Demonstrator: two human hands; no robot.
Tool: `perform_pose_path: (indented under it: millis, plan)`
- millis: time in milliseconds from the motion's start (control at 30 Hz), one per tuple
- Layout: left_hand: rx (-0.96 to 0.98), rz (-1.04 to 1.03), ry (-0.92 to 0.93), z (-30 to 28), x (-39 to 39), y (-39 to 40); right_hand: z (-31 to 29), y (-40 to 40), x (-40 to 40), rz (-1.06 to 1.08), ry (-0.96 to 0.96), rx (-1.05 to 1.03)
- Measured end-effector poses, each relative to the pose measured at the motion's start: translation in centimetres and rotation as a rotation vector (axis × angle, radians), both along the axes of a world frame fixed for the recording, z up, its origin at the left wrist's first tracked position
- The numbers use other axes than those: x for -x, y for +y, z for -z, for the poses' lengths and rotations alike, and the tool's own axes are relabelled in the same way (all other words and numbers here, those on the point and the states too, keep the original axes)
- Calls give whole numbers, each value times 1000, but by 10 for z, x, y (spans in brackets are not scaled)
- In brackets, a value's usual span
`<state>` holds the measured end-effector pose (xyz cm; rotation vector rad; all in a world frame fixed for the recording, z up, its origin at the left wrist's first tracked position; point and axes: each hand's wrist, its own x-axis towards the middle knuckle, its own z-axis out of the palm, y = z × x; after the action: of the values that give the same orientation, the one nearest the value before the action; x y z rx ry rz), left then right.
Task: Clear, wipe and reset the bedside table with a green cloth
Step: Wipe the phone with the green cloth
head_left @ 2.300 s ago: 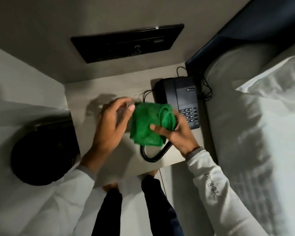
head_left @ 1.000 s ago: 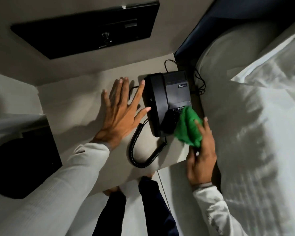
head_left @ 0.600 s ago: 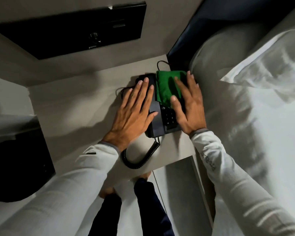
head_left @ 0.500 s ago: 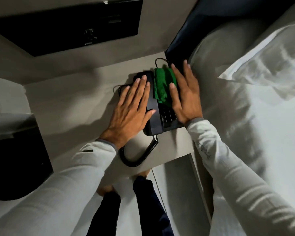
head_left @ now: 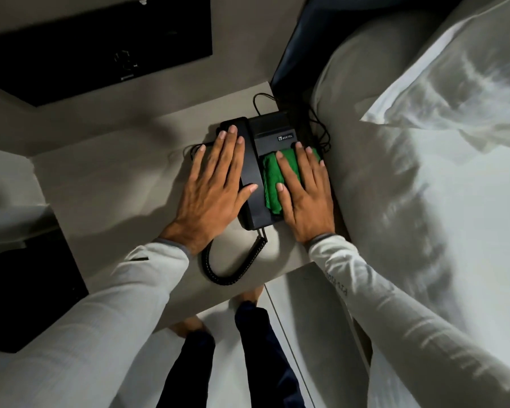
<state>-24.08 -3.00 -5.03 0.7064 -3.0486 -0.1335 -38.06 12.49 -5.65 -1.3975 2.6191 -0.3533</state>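
Note:
A black telephone (head_left: 273,129) sits at the right side of the grey bedside table (head_left: 115,184), its coiled cord (head_left: 227,272) looping toward the front edge. My left hand (head_left: 215,189) lies flat with spread fingers on the handset (head_left: 252,207), holding nothing. My right hand (head_left: 305,195) presses the folded green cloth (head_left: 270,184) flat onto the phone's keypad area, palm down, fingers extended. The keypad is hidden under the cloth and hand.
A bed with white sheets (head_left: 424,216) and a pillow (head_left: 460,69) lies right beside the table. A black wall panel (head_left: 95,42) is above. A dark round object (head_left: 21,290) sits low at the left. My legs and bare feet (head_left: 189,323) stand before the table.
My right hand has drawn the green cloth from the phone's top end down over the keypad. My left hand stays flat on the handset.

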Motion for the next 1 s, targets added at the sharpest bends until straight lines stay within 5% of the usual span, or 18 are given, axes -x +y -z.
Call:
perform_pose_path:
  millis: [267,600,767,900,1000]
  plan:
    - [14,-5,-2,5,-4,-2,4,51,-51,141,-161,-20]
    - [-123,5,-7,-3,-2,-7,10,54,-83,302,-141,-6]
    - [-521,-25,147,-35,-16,-4,-30,57,-66,575,-461,454]
    - [-1059,-241,396,-62,-48,1,-78,31,-67,910,-1134,762]
    - [-1545,-563,441,-78,-71,-8,-98,5,-92,821,-1559,743]
